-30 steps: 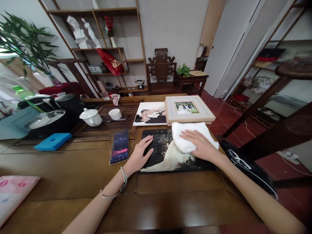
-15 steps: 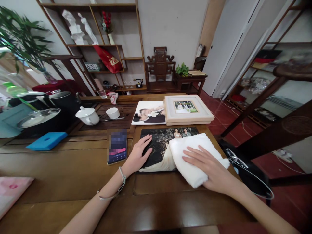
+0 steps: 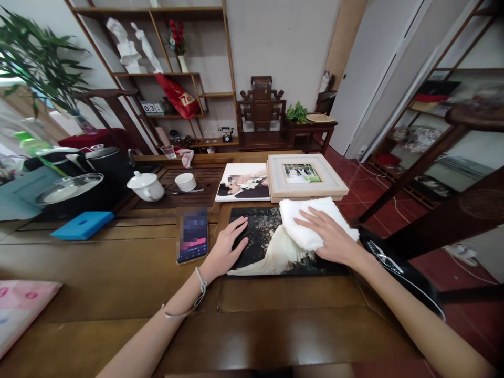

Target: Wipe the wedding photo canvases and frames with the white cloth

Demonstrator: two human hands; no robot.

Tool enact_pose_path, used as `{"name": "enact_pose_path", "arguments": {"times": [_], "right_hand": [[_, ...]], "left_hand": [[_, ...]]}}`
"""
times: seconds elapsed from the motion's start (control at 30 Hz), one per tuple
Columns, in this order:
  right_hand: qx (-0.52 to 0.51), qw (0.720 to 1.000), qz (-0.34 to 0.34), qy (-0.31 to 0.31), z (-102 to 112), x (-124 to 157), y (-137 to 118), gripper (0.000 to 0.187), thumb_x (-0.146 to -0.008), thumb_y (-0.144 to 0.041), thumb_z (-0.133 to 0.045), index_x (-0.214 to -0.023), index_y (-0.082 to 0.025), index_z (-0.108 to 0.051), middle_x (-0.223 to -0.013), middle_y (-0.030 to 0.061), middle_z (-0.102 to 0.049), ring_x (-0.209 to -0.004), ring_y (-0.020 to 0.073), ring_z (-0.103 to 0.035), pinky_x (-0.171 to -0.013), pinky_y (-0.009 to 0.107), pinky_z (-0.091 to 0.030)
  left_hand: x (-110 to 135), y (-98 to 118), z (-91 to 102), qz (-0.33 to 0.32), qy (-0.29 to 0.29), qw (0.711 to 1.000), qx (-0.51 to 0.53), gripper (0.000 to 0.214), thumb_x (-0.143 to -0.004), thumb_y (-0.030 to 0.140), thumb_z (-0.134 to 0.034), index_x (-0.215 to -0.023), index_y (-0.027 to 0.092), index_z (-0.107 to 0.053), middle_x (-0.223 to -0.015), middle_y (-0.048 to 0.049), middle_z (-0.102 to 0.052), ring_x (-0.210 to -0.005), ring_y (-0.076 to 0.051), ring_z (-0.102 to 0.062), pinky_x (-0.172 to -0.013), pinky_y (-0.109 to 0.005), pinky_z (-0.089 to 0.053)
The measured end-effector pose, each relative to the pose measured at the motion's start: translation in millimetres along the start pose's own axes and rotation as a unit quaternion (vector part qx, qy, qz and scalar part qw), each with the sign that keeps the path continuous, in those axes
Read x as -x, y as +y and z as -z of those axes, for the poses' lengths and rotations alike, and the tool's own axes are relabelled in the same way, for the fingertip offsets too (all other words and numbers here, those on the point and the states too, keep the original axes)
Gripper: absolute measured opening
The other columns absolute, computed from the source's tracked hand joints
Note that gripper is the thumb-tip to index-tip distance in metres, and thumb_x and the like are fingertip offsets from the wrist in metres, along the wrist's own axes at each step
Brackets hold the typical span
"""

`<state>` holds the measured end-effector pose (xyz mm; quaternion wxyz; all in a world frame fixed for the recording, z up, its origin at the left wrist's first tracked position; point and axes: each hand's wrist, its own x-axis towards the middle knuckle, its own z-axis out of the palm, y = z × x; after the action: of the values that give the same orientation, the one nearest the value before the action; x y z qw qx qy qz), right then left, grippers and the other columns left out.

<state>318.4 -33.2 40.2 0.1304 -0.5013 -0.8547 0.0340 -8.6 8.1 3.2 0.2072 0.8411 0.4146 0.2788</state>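
Note:
A dark photo panel (image 3: 255, 236) lies flat on the wooden table; a pale trailing gown shows in its print. My left hand (image 3: 226, 249) rests on its left edge, open, fingers spread. Over the panel's upper right, my right hand (image 3: 331, 236) holds a folded white towel (image 3: 293, 218) against the surface, fingers stretched across the cloth. The towel hides the upper right of the print. Just left of my left hand is a phone (image 3: 192, 239) with its screen lit.
Behind the panel lie a white-edged photo board (image 3: 244, 191) and a light wooden picture frame (image 3: 334, 181). Further left are a lidded white teapot (image 3: 145, 185), a white cup (image 3: 185, 182), a blue block (image 3: 82, 226) and a dark pot (image 3: 71, 202). A pink packet (image 3: 27, 304) lies at the left.
My right hand has slid the towel away from me and slightly left, uncovering the panel's lower right while covering the couple at the top. My left hand stays on the left edge.

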Motion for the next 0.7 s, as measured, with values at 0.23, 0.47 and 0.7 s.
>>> {"name": "enact_pose_path", "arguments": {"times": [0.23,0.47,0.7], "right_hand": [[-0.003,0.999,0.033,-0.019,3.8,61.1,-44.8,0.101,-0.053,-0.004,-0.048,-0.151,-0.023,-0.035,-0.161,0.0056,-0.027,-0.149,0.0315,-0.009,-0.117,0.061,-0.016],[-0.011,1.000,0.012,0.000,-0.9,34.4,-24.2,0.091,-0.056,-0.007,-0.050,-0.145,-0.022,-0.046,-0.155,0.0091,-0.038,-0.146,0.0323,-0.023,-0.115,0.060,-0.023],[0.021,0.999,-0.021,0.036,-13.7,17.5,-15.8,0.085,-0.059,-0.009,-0.052,-0.143,-0.018,-0.048,-0.152,0.0126,-0.042,-0.145,0.0353,-0.026,-0.115,0.060,-0.022]], "left_hand": [[-1.3,1.0,0.3,0.006,0.000,1.000,0.011,0.043,-0.098,0.030,-0.043,-0.139,0.022,-0.050,-0.150,-0.0106,-0.046,-0.142,-0.026,-0.039,-0.117,-0.051,-0.030],[-2.5,0.4,1.0,0.003,0.012,1.000,0.016,0.041,-0.096,0.029,-0.045,-0.135,0.020,-0.054,-0.147,-0.0113,-0.050,-0.140,-0.026,-0.043,-0.116,-0.051,-0.033],[-1.7,3.5,0.8,0.008,-0.002,1.000,-0.004,0.043,-0.097,0.029,-0.043,-0.138,0.019,-0.051,-0.151,-0.0113,-0.046,-0.142,-0.025,-0.039,-0.117,-0.050,-0.032]]}}
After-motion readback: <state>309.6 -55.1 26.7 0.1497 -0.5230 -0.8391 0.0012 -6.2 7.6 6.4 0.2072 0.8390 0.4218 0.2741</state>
